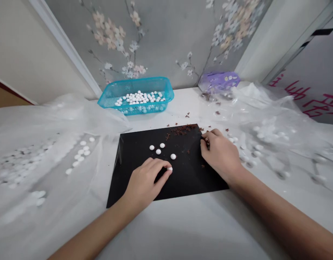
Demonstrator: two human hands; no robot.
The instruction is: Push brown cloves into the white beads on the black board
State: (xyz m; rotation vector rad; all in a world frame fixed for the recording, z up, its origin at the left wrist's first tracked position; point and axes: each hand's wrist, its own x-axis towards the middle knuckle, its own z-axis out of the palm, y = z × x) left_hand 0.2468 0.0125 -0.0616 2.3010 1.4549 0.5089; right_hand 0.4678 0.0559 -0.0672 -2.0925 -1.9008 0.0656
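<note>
My left hand (147, 178) pinches a small white ball (170, 169) between thumb and fingertips, low over a black board (139, 184). Just beyond it on the board lie several more white balls (158, 151), one of them apart to the right. At the board's right edge, my right hand (219, 151) is curled, with small dark brown pieces (207, 143) showing between thumb and index finger. Its other fingers are partly hidden. A scattered pile of reddish-brown, branched bits (184, 130) covers the board's far right corner.
Behind the board stands a turquoise plastic basket (107, 99) holding many white balls. Clear plastic sheeting (82, 112) with more balls spreads at the left. Clear bags (285, 122) with white balls lie at the right, and a purple packet (220, 80) rests against the wall.
</note>
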